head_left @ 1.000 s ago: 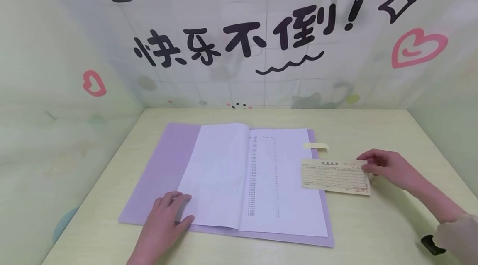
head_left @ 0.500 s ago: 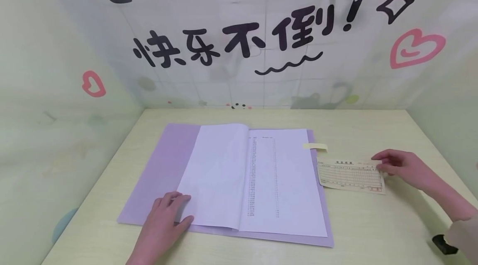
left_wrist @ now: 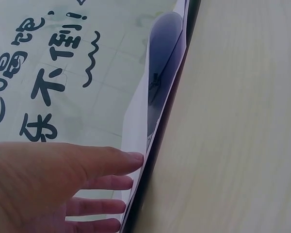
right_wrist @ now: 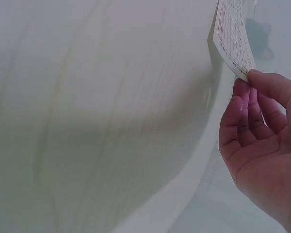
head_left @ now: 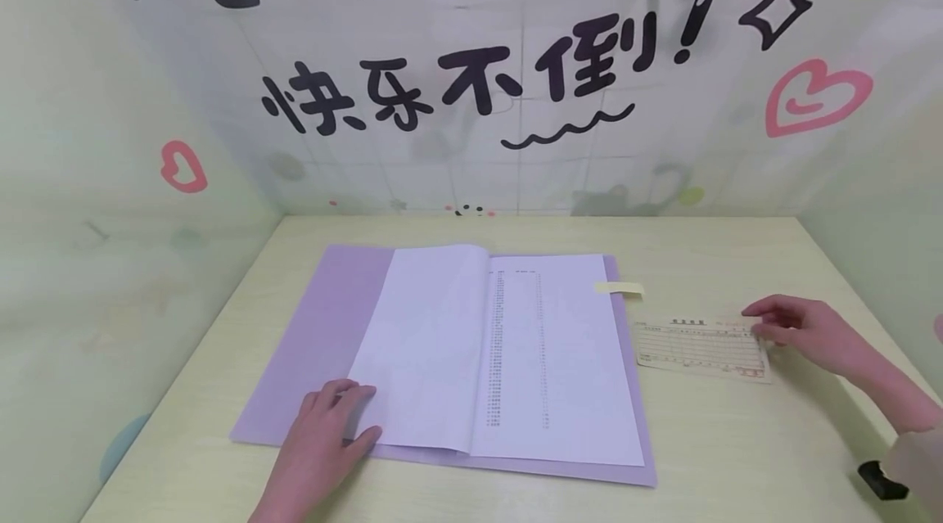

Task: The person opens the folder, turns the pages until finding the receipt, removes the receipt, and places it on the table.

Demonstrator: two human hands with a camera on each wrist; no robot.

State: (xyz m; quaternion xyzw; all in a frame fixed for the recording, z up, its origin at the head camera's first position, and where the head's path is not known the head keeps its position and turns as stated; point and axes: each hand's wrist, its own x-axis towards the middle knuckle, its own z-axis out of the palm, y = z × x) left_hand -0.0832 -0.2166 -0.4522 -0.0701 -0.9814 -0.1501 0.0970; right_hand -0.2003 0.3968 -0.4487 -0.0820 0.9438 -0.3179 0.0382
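A purple folder (head_left: 317, 318) lies spread on the table, with a blank white page (head_left: 423, 343) on its left side and a printed list sheet (head_left: 582, 367) on its right. My left hand (head_left: 320, 433) rests on the lower left of the blank page, fingers extended; the left wrist view shows the hand (left_wrist: 82, 184) along the edge of the papers. Just right of the folder, a printed receipt slip (head_left: 700, 349) is pinched at its right end by my right hand (head_left: 806, 335). In the right wrist view thumb and fingertips grip the slip's (right_wrist: 233, 34) corner, and it bends slightly.
A pale yellow paper tab (head_left: 620, 289) sticks out past the sheet's right edge. Light wood tabletop (head_left: 707, 441) surrounds the folder. A printed wall covering (head_left: 412, 171) rises behind and on both sides. A small black object (head_left: 882, 480) shows below the right sleeve (head_left: 917, 462).
My right hand has drawn the receipt slip rightward, off the list sheet and past the folder's edge. The left hand stays in place on the blank page.
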